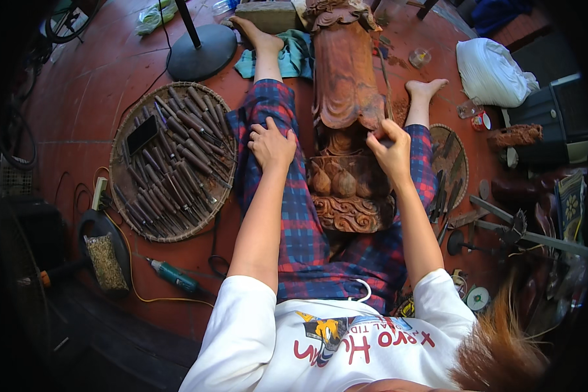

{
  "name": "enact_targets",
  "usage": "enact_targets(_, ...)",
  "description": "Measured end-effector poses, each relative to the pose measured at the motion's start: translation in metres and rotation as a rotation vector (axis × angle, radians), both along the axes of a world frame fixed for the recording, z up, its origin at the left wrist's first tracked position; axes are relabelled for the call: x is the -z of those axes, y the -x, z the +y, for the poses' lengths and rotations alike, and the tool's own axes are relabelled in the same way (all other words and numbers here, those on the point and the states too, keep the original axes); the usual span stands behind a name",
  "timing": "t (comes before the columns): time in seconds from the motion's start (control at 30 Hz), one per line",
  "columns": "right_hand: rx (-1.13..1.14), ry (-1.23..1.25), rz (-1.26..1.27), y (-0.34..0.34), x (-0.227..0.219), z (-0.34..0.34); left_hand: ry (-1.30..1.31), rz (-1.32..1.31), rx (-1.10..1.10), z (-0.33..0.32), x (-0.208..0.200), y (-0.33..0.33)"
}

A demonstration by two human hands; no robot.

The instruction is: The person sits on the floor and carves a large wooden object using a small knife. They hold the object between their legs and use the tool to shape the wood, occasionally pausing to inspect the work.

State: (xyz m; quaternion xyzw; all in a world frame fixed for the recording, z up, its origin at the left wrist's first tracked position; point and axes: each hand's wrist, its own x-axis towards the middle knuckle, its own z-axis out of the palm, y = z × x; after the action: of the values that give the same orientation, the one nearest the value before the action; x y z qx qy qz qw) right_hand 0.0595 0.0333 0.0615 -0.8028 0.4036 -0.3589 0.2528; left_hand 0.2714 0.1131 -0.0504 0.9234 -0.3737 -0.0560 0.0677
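Your left hand (271, 146) lies open on your red-and-blue plaid trousers (300, 225); your right hand (393, 151) curls in a pinch, contents unclear, beside the reddish-brown carved wooden piece (346, 72) between your legs. Close detail work seems in hand; the next move likely calls for light, steady fingertips.

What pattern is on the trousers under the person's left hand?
The trousers are plaid, in red and dark blue, best seen in the head view.

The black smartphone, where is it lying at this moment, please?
In the head view, the black smartphone lies to the person's left, on the round woven tray near its upper-left rim, beside brown-handled carving tools.
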Motion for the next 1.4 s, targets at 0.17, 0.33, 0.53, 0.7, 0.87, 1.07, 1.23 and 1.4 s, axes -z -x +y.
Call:
enact_targets(0.17,0.017,-0.017,0.038,0.0,-0.003,-0.002,0.017,0.006,0.009,-0.002,0.0,-0.001)
enact_targets(0.33,-0.037,-0.027,-0.014,0.01,0.004,0.006,0.013,0.056,0.009,0.0,-0.003,-0.001)
enact_targets(0.53,0.037,0.001,0.004,0.0,0.0,0.002,0.02,-0.008,-0.006,0.0,0.0,0.0)
enact_targets(0.7,0.033,-0.05,0.039,-0.001,-0.008,0.0,-0.004,0.041,0.003,0.0,-0.004,-0.001)
enact_targets(0.87,-0.02,-0.049,-0.01,0.014,0.004,0.005,0.017,0.016,0.0,0.0,0.0,0.0)
enact_targets(1.07,0.114,-0.032,-0.105,0.007,0.013,0.001,0.018,0.019,0.001,-0.003,-0.002,-0.001)
enact_targets(1.23,0.156,-0.105,-0.104,0.008,0.01,0.003,0.004,0.013,-0.002,-0.002,-0.001,0.0)
enact_targets(1.4,0.149,-0.101,-0.134,0.02,0.022,0.007,0.007,0.05,0.004,-0.002,-0.005,-0.002)
